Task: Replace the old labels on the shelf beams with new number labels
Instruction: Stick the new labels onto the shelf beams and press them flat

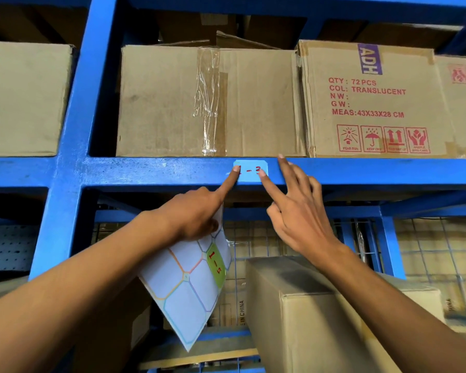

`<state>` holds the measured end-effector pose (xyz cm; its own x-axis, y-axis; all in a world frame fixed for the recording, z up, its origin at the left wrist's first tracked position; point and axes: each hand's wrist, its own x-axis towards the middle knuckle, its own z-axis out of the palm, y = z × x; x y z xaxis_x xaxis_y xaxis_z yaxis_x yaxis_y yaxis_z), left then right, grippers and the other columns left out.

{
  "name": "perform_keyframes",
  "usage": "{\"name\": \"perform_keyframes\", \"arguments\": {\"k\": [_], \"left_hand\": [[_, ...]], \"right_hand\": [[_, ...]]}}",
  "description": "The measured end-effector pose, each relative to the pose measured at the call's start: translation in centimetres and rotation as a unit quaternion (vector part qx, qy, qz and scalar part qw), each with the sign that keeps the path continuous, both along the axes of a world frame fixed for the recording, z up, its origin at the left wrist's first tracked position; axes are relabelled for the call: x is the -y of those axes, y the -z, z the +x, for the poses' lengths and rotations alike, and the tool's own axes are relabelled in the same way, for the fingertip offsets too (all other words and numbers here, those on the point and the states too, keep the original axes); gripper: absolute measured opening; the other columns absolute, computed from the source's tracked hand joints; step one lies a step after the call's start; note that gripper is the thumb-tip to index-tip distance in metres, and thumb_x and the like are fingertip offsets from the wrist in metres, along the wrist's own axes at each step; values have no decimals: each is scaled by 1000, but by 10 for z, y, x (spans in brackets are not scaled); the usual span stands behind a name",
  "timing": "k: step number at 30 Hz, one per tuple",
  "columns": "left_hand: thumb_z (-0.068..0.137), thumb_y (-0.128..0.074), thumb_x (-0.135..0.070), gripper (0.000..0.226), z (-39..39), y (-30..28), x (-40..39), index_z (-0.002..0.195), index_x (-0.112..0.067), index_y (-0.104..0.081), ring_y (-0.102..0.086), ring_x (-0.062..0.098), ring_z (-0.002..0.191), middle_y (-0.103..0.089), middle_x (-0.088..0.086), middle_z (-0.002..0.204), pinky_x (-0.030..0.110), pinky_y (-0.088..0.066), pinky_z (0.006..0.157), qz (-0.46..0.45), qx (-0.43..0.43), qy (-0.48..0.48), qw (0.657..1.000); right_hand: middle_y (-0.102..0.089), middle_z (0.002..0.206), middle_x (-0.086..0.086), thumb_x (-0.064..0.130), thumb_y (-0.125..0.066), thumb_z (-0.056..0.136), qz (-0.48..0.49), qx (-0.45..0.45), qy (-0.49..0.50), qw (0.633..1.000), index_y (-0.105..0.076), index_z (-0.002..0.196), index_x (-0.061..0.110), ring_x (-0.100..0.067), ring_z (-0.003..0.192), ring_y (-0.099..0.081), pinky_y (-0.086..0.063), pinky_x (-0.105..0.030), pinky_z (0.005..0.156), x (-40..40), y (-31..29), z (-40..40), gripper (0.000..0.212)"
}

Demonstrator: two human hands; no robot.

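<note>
Head view, looking up at blue racking: a light-blue label (250,170) marked in red, reading in part "– 3", sits on the front face of the horizontal shelf beam (145,172), below the taped carton (207,100); the first character is covered by a fingertip.

Left hand (197,214): index finger extended, its tip pressing the label's left edge; the remaining fingers are curled round a label sheet (183,289), which hangs below the beam; so the hand is occupied with the sheet while one finger does the pressing.

Right hand (296,208): fingers straight and spread, holding nothing; the index fingertip presses the label's lower right corner, and another fingertip reaches the beam's top edge beside the label.

The sheet shows mostly bare outlined cells; one green label (216,265) marked "1–5" remains on it; whether others remain on the hidden part cannot be told.

Progress, as judged: this position appears to be at the smoothing-down stage, the label seated square on the beam; no old label is visible here, though whether one lies underneath cannot be told. At least the "1–5" label is yet to be placed; other beams in view carry no visible label.

Printed carton (371,100) to the right; a plain carton (307,313) stands on the level below.
</note>
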<state>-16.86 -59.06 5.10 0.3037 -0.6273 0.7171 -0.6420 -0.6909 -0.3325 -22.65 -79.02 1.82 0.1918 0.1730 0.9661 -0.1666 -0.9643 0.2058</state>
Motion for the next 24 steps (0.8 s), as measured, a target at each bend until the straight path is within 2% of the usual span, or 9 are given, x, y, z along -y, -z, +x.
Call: {"name": "perform_keyframes", "arguments": {"k": [3, 6, 8, 10, 12, 15, 17, 19, 24], "left_hand": [[84, -58, -17, 109, 1, 14, -3, 133, -43, 35, -40, 27, 61, -34, 1, 66, 37, -38, 60, -9, 2, 4, 1000], [83, -59, -13, 108, 1, 18, -3, 137, -41, 30, -39, 23, 55, -38, 5, 65, 42, -45, 63, -23, -35, 34, 999], [82, -58, -9, 105, 0, 19, -2, 142, -36, 23, -41, 21, 52, -39, 4, 60, 45, -48, 64, -32, -56, 66, 996], [83, -57, -7, 96, 0, 25, -3, 147, -31, 10, -46, 26, 53, -42, 4, 59, 48, -50, 68, -54, -63, 115, 990], [85, -58, -10, 83, 1, 36, -5, 148, -29, -8, -50, 32, 57, -44, 4, 60, 47, -51, 69, -108, -60, 171, 978], [87, -60, -12, 70, 1, 53, -6, 144, -32, -24, -44, 16, 51, -48, 3, 55, 35, -44, 62, -205, -54, 247, 945], [87, -62, -14, 65, -1, 59, -5, 141, -33, -31, -48, 18, 62, -61, 10, 75, 35, -43, 70, -265, -60, 285, 919], [87, -63, -17, 61, -5, 63, -5, 138, -33, -35, -55, 24, 76, -64, 12, 92, 34, -43, 79, -321, -58, 303, 895], [87, -63, -21, 56, -21, 69, 0, 136, -33, -37, -54, 18, 94, -56, -11, 106, 29, -43, 85, -385, -61, 342, 855]], "right_hand": [[-16, 157, -16, 20, -47, 88, 43, 0, -12, 999, -28, 144, 29, -32, 142, -17, -18, -47, 110, 8, 7, -1, 60], [-17, 157, -14, 19, -47, 89, 83, 2, -55, 995, -32, 143, 31, -29, 142, -14, -16, -46, 112, 1, 7, -3, 57], [-17, 157, -11, 21, -46, 90, 105, -1, -82, 991, -35, 141, 31, -26, 141, -12, -14, -44, 113, -6, 6, -7, 54], [-21, 156, -8, 22, -46, 90, 139, -8, -117, 983, -40, 139, 30, -22, 140, -13, -14, -41, 112, -10, 8, -13, 50], [-33, 150, -5, 22, -50, 88, 182, -7, -165, 969, -48, 134, 28, -21, 136, -23, -16, -37, 110, -13, 16, -22, 46], [-56, 125, -3, 19, -55, 86, 230, -1, -259, 938, -58, 125, 23, -20, 118, -47, -32, -39, 106, -21, 39, -35, 39], [-60, 116, -3, 19, -56, 86, 231, -14, -282, 931, -59, 123, 19, -20, 110, -53, -41, -47, 99, -27, 58, -39, 37], [-59, 114, -3, 20, -56, 87, 228, -24, -284, 931, -57, 126, 17, -20, 108, -53, -44, -48, 94, -32, 74, -43, 38], [-50, 106, 1, 22, -52, 91, 245, -17, -291, 925, -55, 128, 15, -19, 104, -52, -49, -35, 84, -40, 96, -43, 38]]}}
